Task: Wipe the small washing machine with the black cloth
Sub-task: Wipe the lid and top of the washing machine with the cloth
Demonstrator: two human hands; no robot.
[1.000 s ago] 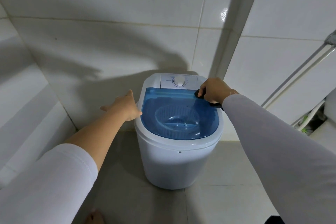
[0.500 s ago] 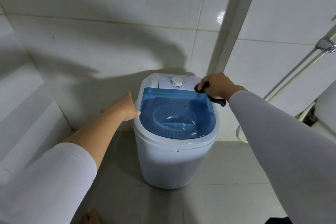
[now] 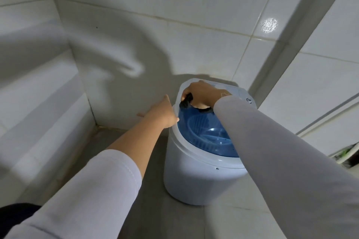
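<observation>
Two hands on small washing machine (image 3: 198, 178) right of centre, right hand (image 3: 204, 94) gripping black cloth (image 3: 186, 102) at lid's far-left corner, left hand (image 3: 162, 113) flat, fingers straight, against left rim.

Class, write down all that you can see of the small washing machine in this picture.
The small washing machine is a round white plastic tub standing upright on the grey floor near the tiled corner. Its see-through blue lid is closed. The left hand rests on its left rim; the right hand presses a black cloth near the back.
</observation>
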